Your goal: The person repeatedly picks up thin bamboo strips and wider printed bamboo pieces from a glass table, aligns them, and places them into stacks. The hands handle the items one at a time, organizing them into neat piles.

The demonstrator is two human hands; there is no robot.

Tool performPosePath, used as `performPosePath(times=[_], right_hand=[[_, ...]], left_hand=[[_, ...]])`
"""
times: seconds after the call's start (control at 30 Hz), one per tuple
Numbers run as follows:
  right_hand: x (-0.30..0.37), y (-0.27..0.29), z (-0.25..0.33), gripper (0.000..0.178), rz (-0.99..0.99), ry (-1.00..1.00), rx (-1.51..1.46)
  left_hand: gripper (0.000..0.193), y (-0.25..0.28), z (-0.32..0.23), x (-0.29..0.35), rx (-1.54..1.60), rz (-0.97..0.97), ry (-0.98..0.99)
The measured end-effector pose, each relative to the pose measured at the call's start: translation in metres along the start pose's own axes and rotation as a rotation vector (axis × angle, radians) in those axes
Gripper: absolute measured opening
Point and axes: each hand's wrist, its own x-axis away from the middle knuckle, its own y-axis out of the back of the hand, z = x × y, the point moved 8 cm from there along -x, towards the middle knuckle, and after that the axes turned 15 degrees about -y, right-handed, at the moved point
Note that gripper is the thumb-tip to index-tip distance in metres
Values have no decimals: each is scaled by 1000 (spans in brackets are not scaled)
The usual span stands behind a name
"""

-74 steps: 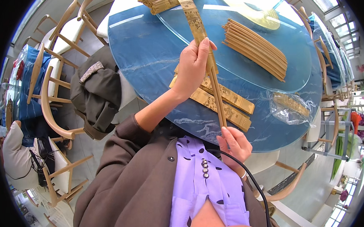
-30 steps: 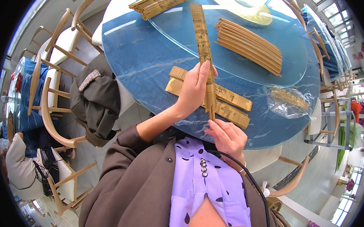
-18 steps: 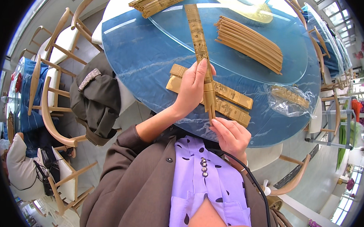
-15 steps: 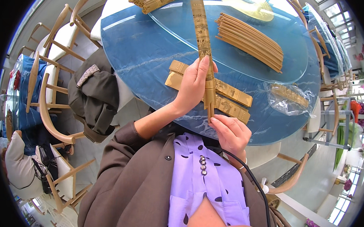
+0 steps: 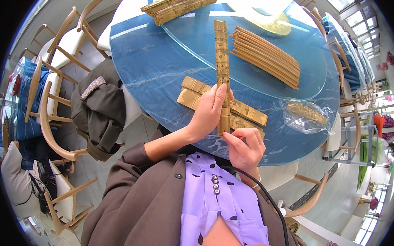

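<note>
My left hand (image 5: 210, 107) is closed round a long gold printed paper chopstick sleeve (image 5: 221, 47), held upright in the view over the table's near side. At its lower end, the thumb and fingers of my right hand (image 5: 246, 150) pinch the edge; no chopstick tips stick out there. Behind my left hand, a few flat gold sleeves (image 5: 249, 112) lie on the blue tablecloth (image 5: 168, 73), partly hidden by hand and held sleeve. Beyond them to the right rests a row of bare wooden chopsticks (image 5: 266, 56) on the glass turntable (image 5: 193, 43).
At the far left of the table is a pile of gold sleeves (image 5: 179, 6). A clear plastic bag (image 5: 309, 117) with gold sleeves inside lies at the right. Wooden chairs (image 5: 50, 125) stand around, one with a dark jacket (image 5: 100, 105). A black cable (image 5: 270, 196) runs beside my right arm.
The two stick ends that showed below the sleeve are now out of sight inside it. My right hand has moved up against the sleeve's lower edge. The view has shifted slightly.
</note>
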Motion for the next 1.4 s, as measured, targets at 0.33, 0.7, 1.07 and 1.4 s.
performPosePath(times=[0.33,0.7,1.07,1.4], right_hand=[[0,-12,-2,22,55,-74,-14],[-3,-8,-8,20,13,-149,-82],[-20,1,-6,23,41,-85,-65],[-5,-5,9,20,30,109,185]], left_hand=[[43,1,5,7,-96,53,-25],[43,-1,16,-3,-19,140,38],[41,0,21,-10,-58,176,87],[41,-3,23,-8,-67,157,118]])
